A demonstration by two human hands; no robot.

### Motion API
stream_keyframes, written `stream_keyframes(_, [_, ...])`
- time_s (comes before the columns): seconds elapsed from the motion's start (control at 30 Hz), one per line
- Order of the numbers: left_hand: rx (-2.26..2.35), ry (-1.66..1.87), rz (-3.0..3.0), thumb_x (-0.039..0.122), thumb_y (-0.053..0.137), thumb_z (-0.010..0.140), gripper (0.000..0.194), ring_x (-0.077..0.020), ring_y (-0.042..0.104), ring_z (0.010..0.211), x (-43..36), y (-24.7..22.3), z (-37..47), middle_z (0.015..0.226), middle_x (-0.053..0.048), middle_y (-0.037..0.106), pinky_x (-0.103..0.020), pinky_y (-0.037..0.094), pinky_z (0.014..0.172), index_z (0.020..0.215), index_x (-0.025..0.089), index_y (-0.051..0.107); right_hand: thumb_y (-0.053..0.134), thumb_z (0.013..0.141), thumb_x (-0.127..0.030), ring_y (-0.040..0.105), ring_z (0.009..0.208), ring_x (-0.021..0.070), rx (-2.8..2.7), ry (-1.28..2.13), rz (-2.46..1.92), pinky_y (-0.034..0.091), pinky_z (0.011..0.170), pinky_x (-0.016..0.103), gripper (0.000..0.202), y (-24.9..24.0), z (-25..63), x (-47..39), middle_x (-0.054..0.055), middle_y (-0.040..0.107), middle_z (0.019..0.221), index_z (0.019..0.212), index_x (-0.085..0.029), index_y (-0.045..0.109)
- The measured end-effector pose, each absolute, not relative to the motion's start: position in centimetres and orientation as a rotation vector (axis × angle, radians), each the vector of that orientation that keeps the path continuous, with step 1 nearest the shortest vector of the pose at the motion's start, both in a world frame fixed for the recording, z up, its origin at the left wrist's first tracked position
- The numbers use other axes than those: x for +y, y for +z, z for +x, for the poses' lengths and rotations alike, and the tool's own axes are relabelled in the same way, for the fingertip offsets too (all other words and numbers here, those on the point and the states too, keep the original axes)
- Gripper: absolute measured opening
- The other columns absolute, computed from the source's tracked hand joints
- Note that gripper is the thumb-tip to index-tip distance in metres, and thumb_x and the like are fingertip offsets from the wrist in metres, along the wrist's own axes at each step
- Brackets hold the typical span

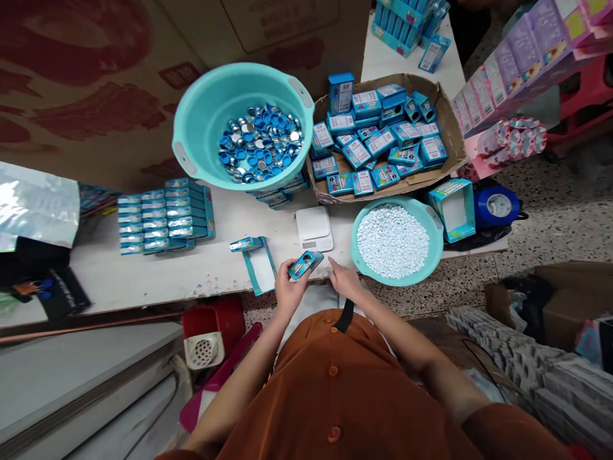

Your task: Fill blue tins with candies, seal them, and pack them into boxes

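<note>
My left hand (289,291) is closed around a small blue candy box (301,266) with a dark round opening. My right hand (345,281) hovers just right of the box, index finger stretched out and the other fingers partly curled; nothing shows in it. A white digital scale (313,225) lies beyond both hands. Right of it, a turquoise basin (437,246) holds many small white candies (393,241). To the left, an open blue display tray (262,269) has one box (246,244) at its far end.
A large turquoise basin (191,121) with blue and silver caps (263,144) stands behind. A cardboard tray (453,140) holds many blue boxes. Stacked boxes (165,217) stand left on the white table (158,281). An open blue carton (453,211) is at right.
</note>
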State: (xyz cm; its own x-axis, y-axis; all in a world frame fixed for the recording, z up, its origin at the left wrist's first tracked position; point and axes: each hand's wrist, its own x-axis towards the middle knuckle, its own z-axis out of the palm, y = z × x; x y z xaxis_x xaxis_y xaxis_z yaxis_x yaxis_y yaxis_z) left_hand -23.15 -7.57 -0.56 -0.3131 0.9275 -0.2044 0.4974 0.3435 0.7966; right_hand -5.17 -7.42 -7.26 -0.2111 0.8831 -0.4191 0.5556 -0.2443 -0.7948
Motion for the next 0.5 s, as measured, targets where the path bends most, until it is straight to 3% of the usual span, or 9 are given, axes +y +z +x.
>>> stream_keyframes(0.1, [1.967,0.812,1.198,0.04,0.069,0.072,0.041,-0.0186,0.062,0.09,-8.5,-0.8,-25.6,0.099,-0.004,0.062,-0.03,0.05,0.081,0.105,0.02,0.055,0.053,0.089,-0.042,0.06,0.087,0.0213,-1.747,1.352,-1.944,0.044,0.081,0.031,0.052,-10.7,-8.9,-5.8,0.007,0.067,0.084,0.137,-0.023,0.044])
stream_keyframes(0.23, [1.978,0.792,1.178,0.041,0.07,0.072,0.041,-0.0189,0.062,0.091,-10.1,-1.1,-28.0,0.1,-0.004,0.062,-0.031,0.05,0.081,0.104,0.019,0.055,0.062,0.084,-0.032,0.06,0.086,0.0204,-1.572,1.381,-1.998,0.042,0.084,0.031,0.053,-13.7,-11.0,-4.7,0.006,0.065,0.078,0.134,-0.023,0.047])
stream_keyframes(0.33, [1.985,0.762,1.159,0.042,0.07,0.072,0.042,-0.0187,0.062,0.089,-11.1,-1.5,-29.5,0.099,-0.004,0.063,-0.031,0.049,0.082,0.104,0.019,0.056,0.068,0.078,-0.029,0.059,0.085,0.0204,-1.373,1.383,-1.985,0.042,0.084,0.031,0.06,-14.3,-11.6,-4.9,0.004,0.064,0.074,0.134,-0.022,0.047])
stream_keyframes(0.5, [2.044,0.766,1.099,0.042,0.07,0.071,0.042,-0.0185,0.063,0.088,-11.5,-1.7,-31.5,0.099,-0.004,0.064,-0.03,0.05,0.08,0.104,0.02,0.056,0.062,0.082,-0.025,0.062,0.08,0.0208,-1.492,1.261,-2.092,0.042,0.081,0.032,0.054,-14.2,-12.2,-4.5,0.005,0.064,0.065,0.133,-0.017,0.048])
